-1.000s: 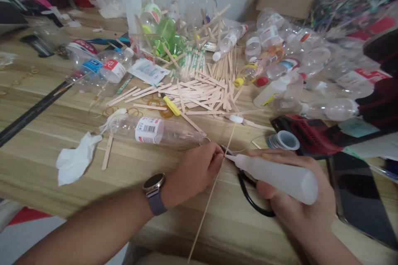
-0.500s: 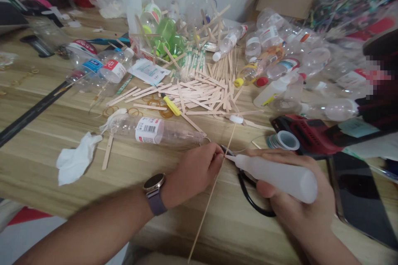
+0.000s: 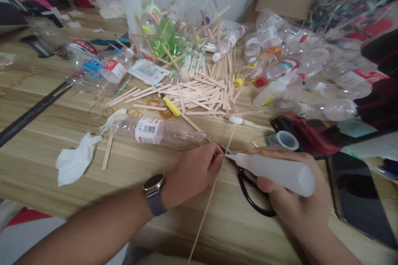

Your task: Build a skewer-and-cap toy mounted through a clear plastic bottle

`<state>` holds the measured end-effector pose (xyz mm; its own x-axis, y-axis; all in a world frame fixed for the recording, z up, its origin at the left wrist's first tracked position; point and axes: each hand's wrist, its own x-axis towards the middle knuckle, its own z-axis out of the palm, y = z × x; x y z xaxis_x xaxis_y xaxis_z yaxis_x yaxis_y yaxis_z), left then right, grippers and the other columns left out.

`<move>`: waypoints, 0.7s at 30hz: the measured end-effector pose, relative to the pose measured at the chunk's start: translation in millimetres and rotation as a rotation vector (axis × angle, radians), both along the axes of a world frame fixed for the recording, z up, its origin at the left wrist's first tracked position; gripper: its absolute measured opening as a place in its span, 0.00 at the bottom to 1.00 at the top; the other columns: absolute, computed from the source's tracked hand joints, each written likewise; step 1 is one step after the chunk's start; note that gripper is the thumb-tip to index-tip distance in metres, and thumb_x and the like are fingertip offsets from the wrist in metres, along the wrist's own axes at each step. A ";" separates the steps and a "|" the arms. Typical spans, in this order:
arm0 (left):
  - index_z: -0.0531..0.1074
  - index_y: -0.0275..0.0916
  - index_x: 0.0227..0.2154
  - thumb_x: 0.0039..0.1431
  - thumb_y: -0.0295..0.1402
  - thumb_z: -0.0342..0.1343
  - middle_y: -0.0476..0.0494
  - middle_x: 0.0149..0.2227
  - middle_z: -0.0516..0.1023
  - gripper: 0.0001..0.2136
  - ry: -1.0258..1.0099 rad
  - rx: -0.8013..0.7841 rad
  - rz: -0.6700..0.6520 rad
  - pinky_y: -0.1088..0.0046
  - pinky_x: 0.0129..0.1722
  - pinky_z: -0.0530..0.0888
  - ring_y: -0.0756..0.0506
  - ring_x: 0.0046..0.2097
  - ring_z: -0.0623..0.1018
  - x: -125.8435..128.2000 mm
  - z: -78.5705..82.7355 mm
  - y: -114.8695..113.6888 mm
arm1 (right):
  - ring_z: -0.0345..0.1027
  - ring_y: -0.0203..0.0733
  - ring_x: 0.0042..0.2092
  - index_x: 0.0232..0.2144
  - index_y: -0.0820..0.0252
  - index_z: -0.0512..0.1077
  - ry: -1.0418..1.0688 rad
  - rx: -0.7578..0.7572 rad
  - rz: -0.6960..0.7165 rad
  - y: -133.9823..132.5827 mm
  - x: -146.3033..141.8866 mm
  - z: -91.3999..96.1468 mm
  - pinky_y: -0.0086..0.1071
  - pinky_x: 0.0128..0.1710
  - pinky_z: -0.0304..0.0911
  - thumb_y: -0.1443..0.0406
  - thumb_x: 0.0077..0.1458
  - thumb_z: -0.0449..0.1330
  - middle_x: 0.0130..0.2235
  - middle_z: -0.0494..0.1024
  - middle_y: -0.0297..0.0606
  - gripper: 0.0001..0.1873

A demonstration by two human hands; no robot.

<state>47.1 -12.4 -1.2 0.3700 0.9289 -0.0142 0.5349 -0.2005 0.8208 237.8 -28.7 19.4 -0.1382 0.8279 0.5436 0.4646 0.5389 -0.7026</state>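
My left hand (image 3: 194, 172) is closed in a pinch on a long thin wooden stick (image 3: 207, 203) that runs from the table's front edge up toward the stick pile. A watch sits on that wrist. My right hand (image 3: 289, 198) grips a white squeeze bottle (image 3: 276, 172), its nozzle tip touching the stick right at my left fingertips. Black-handled scissors (image 3: 248, 198) lie on the table under both hands. A clear plastic bottle (image 3: 155, 131) lies on its side just above my left hand.
A heap of flat wooden sticks (image 3: 199, 93) and several empty plastic bottles (image 3: 280, 54) fill the back of the wooden table (image 3: 46, 149). A crumpled tissue (image 3: 74, 161) lies at left, a tape roll (image 3: 283, 140) and a red tool (image 3: 307, 134) at right, a dark phone (image 3: 360, 198) at the near right.
The squeeze bottle's rear end has lifted slightly in my right hand. The left hand and the stick stay where they were.
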 end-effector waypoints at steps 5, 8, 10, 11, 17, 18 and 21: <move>0.67 0.38 0.33 0.66 0.34 0.44 0.47 0.32 0.75 0.09 -0.001 -0.005 0.001 0.72 0.32 0.65 0.48 0.33 0.73 0.0 0.3 0.2 | 0.75 0.52 0.40 0.42 0.49 0.70 -0.008 0.001 -0.008 0.5 0.6 -0.9 0.45 0.39 0.69 0.55 0.50 0.66 0.39 0.82 0.37 0.17; 0.68 0.38 0.34 0.66 0.33 0.44 0.47 0.32 0.75 0.09 0.010 -0.006 0.007 0.72 0.32 0.65 0.47 0.33 0.73 0.3 0.6 0.1 | 0.75 0.52 0.41 0.41 0.50 0.70 0.009 -0.012 -0.020 0.0 1.3 -2.0 0.45 0.40 0.68 0.55 0.50 0.67 0.39 0.82 0.38 0.17; 0.68 0.38 0.34 0.66 0.33 0.45 0.47 0.32 0.75 0.09 0.011 -0.009 0.005 0.72 0.32 0.65 0.47 0.33 0.73 0.6 1.0 -0.1 | 0.74 0.52 0.42 0.42 0.51 0.70 0.025 -0.015 -0.036 -0.5 1.4 -2.2 0.44 0.41 0.68 0.55 0.50 0.67 0.40 0.82 0.38 0.18; 0.68 0.38 0.34 0.66 0.33 0.44 0.47 0.32 0.75 0.09 0.011 -0.011 0.003 0.72 0.32 0.65 0.48 0.33 0.73 0.7 1.1 -0.3 | 0.74 0.52 0.42 0.42 0.51 0.70 0.024 -0.008 -0.037 -0.5 1.2 -2.0 0.44 0.41 0.68 0.55 0.50 0.67 0.40 0.82 0.38 0.18; 0.68 0.38 0.34 0.66 0.33 0.44 0.47 0.32 0.75 0.09 0.006 -0.005 -0.004 0.72 0.32 0.65 0.48 0.33 0.73 0.7 1.4 -1.0 | 0.75 0.49 0.40 0.42 0.51 0.70 -0.028 0.028 0.002 0.8 -0.9 1.2 0.41 0.40 0.70 0.56 0.51 0.65 0.39 0.82 0.37 0.16; 0.68 0.38 0.34 0.66 0.33 0.44 0.47 0.32 0.75 0.09 0.003 -0.004 -0.005 0.72 0.32 0.65 0.48 0.33 0.73 0.5 1.3 -1.0 | 0.75 0.49 0.40 0.41 0.51 0.70 -0.024 0.025 -0.003 0.8 -1.0 1.6 0.41 0.40 0.70 0.55 0.51 0.65 0.39 0.82 0.37 0.16; 0.67 0.38 0.34 0.66 0.33 0.44 0.47 0.32 0.75 0.09 0.001 0.002 -0.008 0.72 0.32 0.65 0.48 0.33 0.73 0.2 0.7 -0.8 | 0.75 0.50 0.41 0.41 0.51 0.70 -0.004 0.019 -0.019 0.1 -0.8 1.9 0.42 0.40 0.70 0.56 0.51 0.65 0.39 0.82 0.37 0.15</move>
